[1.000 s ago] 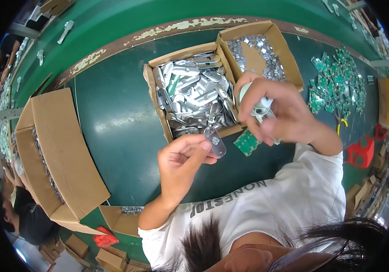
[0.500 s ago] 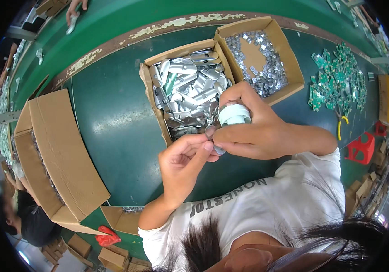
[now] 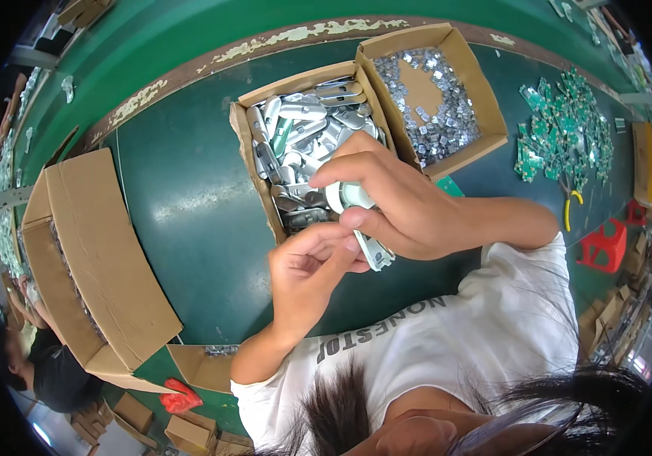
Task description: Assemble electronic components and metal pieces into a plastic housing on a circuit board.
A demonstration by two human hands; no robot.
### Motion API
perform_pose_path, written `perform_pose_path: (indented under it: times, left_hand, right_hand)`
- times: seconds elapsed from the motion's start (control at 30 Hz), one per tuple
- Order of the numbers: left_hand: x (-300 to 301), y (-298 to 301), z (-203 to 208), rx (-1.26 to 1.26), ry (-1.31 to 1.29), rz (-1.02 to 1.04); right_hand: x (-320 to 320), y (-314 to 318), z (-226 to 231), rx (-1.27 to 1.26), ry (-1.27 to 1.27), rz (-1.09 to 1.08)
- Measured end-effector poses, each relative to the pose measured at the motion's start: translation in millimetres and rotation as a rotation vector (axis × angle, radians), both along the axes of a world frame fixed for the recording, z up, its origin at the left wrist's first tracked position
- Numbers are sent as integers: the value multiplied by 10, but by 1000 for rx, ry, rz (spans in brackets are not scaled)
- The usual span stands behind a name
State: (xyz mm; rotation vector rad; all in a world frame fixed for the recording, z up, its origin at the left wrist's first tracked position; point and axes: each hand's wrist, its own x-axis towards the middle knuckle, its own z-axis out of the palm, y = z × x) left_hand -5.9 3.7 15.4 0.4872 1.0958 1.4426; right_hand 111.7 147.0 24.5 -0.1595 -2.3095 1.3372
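My left hand (image 3: 307, 277) is closed, its thumb and fingers pinching a long flat silver metal part (image 3: 375, 254) whose end sticks out to the right. Just above it, my right hand (image 3: 409, 201) curls around a pale green-white round thing (image 3: 350, 197), perhaps a roll or a cap; its kind is unclear. The fingertips of my right hand are close over the silver part, and whether they touch it is hidden. Behind both hands stands a cardboard box (image 3: 246, 163) full of similar silver metal parts (image 3: 307, 131), with a green one among them.
Adjoining it, another box (image 3: 497, 106) holds small silvery pieces. Green circuit boards (image 3: 569, 125) lie heaped at the right beside yellow-handled pliers (image 3: 568, 209). A larger carton (image 3: 105, 251) stands at left, a red bag (image 3: 180, 397) below. A co-worker (image 3: 56, 368) sits far left.
My right hand has tilted and shifted left with the round thing. More of the silver part now shows below it, and a green piece has come into sight behind my right wrist.
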Motion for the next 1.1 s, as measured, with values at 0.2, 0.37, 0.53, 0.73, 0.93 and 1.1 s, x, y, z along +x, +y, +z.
perform_pose_path:
  times: [0.2, 0.37, 0.53, 0.73, 0.93, 1.1]
  left_hand:
    - [4, -6, -10, 35, 16, -21]
    - [22, 10, -13, 37, 15, -5]
    - [73, 17, -33, 25, -25, 46]
    - [63, -13, -83, 116, -38, 32]
    - [146, -59, -5, 177, 96, 40]
    - [211, -50, 64, 181, 110, 53]
  right_hand:
    - [-36, -7, -52, 43, 2, -2]
    - [-54, -13, -87, 18, 56, -3]
    - [-43, -51, -30, 28, 0, -25]
    - [-40, -61, -5, 3, -28, -35]
    - [-59, -22, -19, -22, 74, 19]
    - [-45, -27, -45, 20, 233, 52]
